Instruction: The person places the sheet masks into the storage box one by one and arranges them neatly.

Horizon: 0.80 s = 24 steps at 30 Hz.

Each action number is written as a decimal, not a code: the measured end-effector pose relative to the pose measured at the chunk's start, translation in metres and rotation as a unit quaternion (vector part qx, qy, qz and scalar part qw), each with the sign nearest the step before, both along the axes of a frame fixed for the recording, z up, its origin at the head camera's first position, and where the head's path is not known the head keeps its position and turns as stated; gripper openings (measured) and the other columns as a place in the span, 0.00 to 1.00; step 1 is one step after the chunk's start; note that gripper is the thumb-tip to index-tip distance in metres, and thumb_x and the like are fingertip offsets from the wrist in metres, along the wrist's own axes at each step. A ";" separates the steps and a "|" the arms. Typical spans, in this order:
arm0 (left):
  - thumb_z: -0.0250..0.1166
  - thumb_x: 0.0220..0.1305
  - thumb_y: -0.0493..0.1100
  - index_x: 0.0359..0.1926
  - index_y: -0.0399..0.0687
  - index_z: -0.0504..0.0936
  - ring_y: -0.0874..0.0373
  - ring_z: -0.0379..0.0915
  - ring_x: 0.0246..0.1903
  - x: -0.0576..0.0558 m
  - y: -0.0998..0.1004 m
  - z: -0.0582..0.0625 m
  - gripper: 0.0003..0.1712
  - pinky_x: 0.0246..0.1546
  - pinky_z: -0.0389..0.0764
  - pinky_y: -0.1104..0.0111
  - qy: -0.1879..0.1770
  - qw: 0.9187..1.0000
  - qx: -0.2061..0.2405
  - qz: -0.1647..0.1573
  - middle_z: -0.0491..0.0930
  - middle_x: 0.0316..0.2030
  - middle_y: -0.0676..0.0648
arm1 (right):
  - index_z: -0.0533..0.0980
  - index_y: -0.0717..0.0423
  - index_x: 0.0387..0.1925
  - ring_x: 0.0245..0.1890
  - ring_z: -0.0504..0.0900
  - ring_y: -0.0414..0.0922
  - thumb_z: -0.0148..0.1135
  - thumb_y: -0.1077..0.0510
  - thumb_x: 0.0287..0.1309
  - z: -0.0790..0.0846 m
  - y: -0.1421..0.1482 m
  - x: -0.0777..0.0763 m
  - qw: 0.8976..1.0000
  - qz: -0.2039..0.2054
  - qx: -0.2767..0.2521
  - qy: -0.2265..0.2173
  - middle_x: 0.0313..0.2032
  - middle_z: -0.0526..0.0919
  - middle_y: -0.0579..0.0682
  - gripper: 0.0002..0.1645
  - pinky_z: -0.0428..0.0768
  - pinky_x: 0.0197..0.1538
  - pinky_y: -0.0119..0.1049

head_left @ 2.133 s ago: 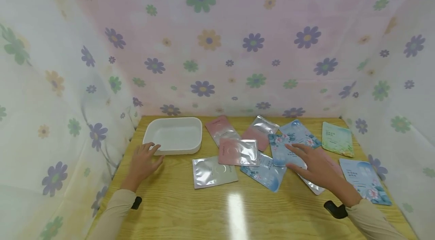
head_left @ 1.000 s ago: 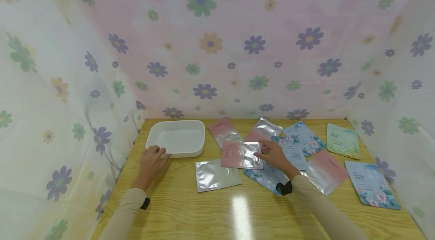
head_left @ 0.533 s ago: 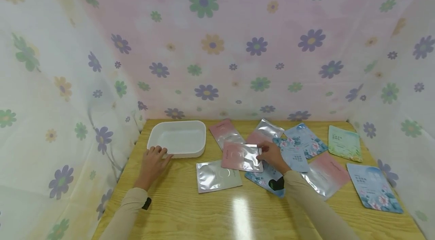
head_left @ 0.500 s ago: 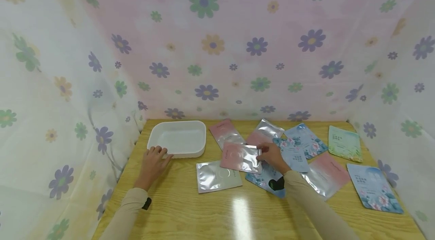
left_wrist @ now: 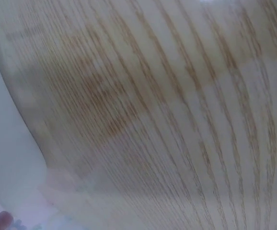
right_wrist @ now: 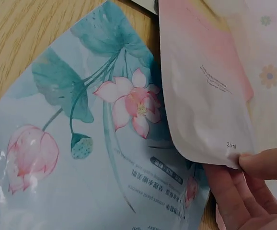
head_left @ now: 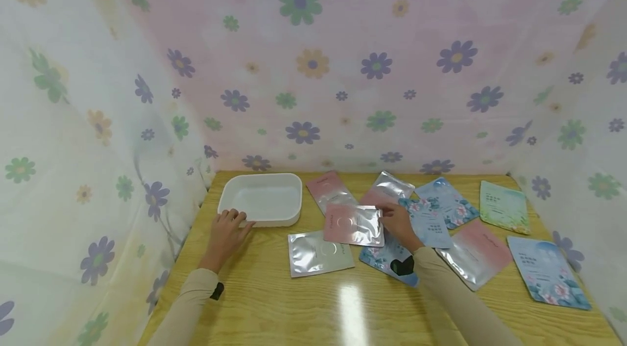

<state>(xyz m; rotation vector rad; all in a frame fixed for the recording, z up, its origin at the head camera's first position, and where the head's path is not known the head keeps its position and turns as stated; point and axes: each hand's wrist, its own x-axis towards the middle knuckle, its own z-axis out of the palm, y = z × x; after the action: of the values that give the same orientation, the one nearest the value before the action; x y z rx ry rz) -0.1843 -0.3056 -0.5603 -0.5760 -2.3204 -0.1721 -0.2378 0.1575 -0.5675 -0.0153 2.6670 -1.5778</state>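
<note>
My right hand point(head_left: 398, 225) pinches the right end of a pink-and-silver face mask sachet point(head_left: 354, 224). In the right wrist view, thumb and fingers grip that sachet's edge point(right_wrist: 201, 96) close to a "23ml" print. A blue lotus-patterned sachet point(right_wrist: 105, 110) lies beneath it. My left hand point(head_left: 226, 234) holds the near rim of a white plastic basin point(head_left: 259, 223), its fingers bent over the edge and its thumb along the outside. Only a fingertip point(left_wrist: 2, 219) and part of the basin wall point(left_wrist: 9, 139) show in the left wrist view.
A pale green-and-silver sachet point(head_left: 318, 253) lies in front of the basin. Further pink sachets point(head_left: 330, 191), blue sachets point(head_left: 548, 270) and a green sachet point(head_left: 504, 207) spread rightwards over the wooden table point(head_left: 274, 308). Flowered cloth point(head_left: 343, 63) walls the back and sides.
My right hand has moved left from over the blue sachets and taken hold of the pink one, which has shifted and tilted slightly. My left fingers have settled onto the basin's rim.
</note>
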 end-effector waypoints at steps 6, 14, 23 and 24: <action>0.75 0.44 0.48 0.29 0.44 0.77 0.47 0.67 0.23 0.001 0.000 0.000 0.18 0.20 0.69 0.57 0.002 1.000 0.012 -0.004 0.72 0.26 0.44 | 0.72 0.70 0.55 0.45 0.77 0.56 0.65 0.73 0.48 0.000 -0.001 0.000 0.999 -0.005 -0.037 -0.039 0.50 0.76 0.67 0.29 0.79 0.38 0.38; 0.75 0.45 0.48 0.30 0.43 0.78 0.47 0.68 0.26 -0.002 0.002 0.002 0.18 0.24 0.71 0.56 -0.041 0.999 0.013 0.012 0.73 0.27 0.44 | 0.75 0.69 0.52 0.43 0.78 0.53 0.62 0.73 0.51 0.001 0.004 -0.002 0.995 0.007 -0.086 -0.059 0.50 0.77 0.67 0.23 0.78 0.32 0.36; 0.75 0.44 0.49 0.30 0.44 0.77 0.46 0.69 0.26 -0.003 -0.001 -0.001 0.18 0.24 0.71 0.54 -0.036 0.999 0.020 0.009 0.73 0.27 0.44 | 0.74 0.72 0.53 0.25 0.79 0.44 0.55 0.75 0.51 0.009 0.004 0.000 0.988 0.004 -0.140 -0.072 0.50 0.76 0.70 0.24 0.81 0.29 0.41; 0.75 0.44 0.49 0.29 0.44 0.77 0.46 0.69 0.25 -0.003 -0.002 -0.002 0.18 0.23 0.71 0.54 -0.035 0.999 0.021 0.009 0.73 0.27 0.44 | 0.74 0.72 0.53 0.24 0.79 0.44 0.55 0.75 0.52 0.011 0.005 0.000 0.986 0.005 -0.148 -0.078 0.50 0.76 0.70 0.24 0.82 0.30 0.42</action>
<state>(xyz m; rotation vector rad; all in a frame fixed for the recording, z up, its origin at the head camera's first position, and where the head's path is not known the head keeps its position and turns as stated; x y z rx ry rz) -0.1871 -0.3072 -0.5619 -0.5366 -2.3820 -0.2355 -0.2377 0.1620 -0.5570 0.0817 2.2937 -1.8731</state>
